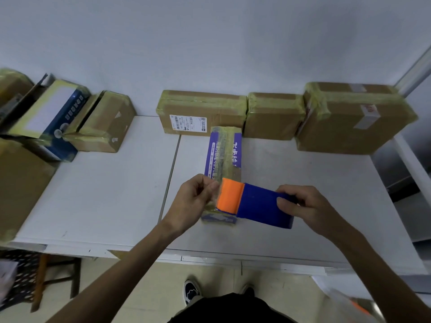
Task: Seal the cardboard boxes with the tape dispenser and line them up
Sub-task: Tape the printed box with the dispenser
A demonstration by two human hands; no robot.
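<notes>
Sealing the purple box [224, 150] at table centre, our right hand [300, 206] grips the tape dispenser [256, 203] over its 6 o'clock end while our left hand [193, 203] pinches the tape [217, 195], which we judge next needs pressing down.

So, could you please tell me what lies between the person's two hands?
In the head view, the tape dispenser fills that gap, above the purple box: the right hand grips its blue body, the left hand pinches tape at its orange end.
</notes>
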